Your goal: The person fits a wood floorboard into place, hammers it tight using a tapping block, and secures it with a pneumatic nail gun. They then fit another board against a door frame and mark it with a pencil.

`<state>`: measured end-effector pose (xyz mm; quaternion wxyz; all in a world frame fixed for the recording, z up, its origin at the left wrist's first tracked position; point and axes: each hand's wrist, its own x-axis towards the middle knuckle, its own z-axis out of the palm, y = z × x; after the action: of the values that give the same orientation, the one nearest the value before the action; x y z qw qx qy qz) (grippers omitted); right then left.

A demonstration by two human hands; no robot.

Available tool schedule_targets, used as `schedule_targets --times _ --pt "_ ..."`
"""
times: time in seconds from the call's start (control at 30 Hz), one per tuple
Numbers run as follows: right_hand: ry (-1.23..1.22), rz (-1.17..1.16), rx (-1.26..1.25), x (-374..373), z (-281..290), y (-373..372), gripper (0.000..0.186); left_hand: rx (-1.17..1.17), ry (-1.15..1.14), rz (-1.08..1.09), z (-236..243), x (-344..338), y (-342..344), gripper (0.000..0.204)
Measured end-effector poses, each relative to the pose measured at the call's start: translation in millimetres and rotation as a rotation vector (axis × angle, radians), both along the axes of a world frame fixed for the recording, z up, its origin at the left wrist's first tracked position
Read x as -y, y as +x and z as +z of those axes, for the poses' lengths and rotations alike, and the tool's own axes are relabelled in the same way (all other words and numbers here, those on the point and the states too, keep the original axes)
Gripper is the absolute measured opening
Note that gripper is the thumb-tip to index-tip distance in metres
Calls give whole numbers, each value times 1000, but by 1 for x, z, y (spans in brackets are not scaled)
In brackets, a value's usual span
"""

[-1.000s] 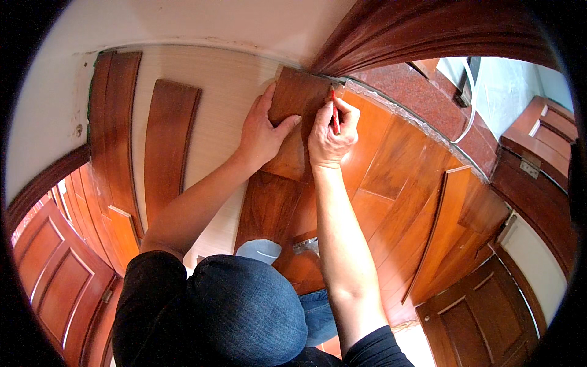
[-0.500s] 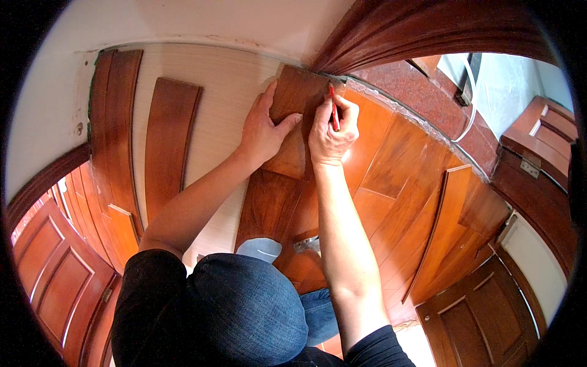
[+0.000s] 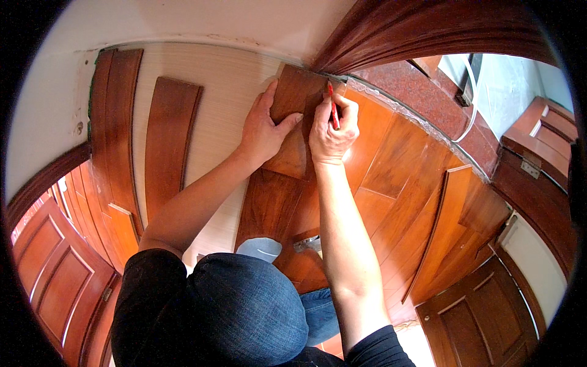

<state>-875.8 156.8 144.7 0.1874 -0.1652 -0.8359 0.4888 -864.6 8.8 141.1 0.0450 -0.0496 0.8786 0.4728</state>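
Floorboard marking is the work in hand: a short brown floorboard piece (image 3: 298,125) lies at the far edge of the floor, its far end up against the dark wooden door frame (image 3: 391,30) and the reddish stone threshold (image 3: 422,98). Nearest the person, a denim-clad knee (image 3: 244,312) rests on the floor, with laid boards (image 3: 391,165) running off to the right and bare pale underlay (image 3: 220,98) to the left. The left hand (image 3: 264,131) lies flat on the piece, fingers spread, thumb out toward the right, pinning it down. The right hand (image 3: 332,128) has its fingers closed round a red pencil (image 3: 333,109), tip set on the piece near its far right corner. To mark well, I judge the left hand should press firmly so the piece cannot creep, and the pencil should ride tight along the frame's line. A loose board (image 3: 171,140) lies apart on the underlay, by the far left corner.
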Motion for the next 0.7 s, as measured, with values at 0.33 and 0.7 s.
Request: schedule_targets --times 0.33,0.7 --pt "23 27 -10 -1 -1 -1 9 5 -2 -1 2 0 -1 92" --pt "27 28 -40 0 0 -2 8 95 61 7 11 -1 -3 89"
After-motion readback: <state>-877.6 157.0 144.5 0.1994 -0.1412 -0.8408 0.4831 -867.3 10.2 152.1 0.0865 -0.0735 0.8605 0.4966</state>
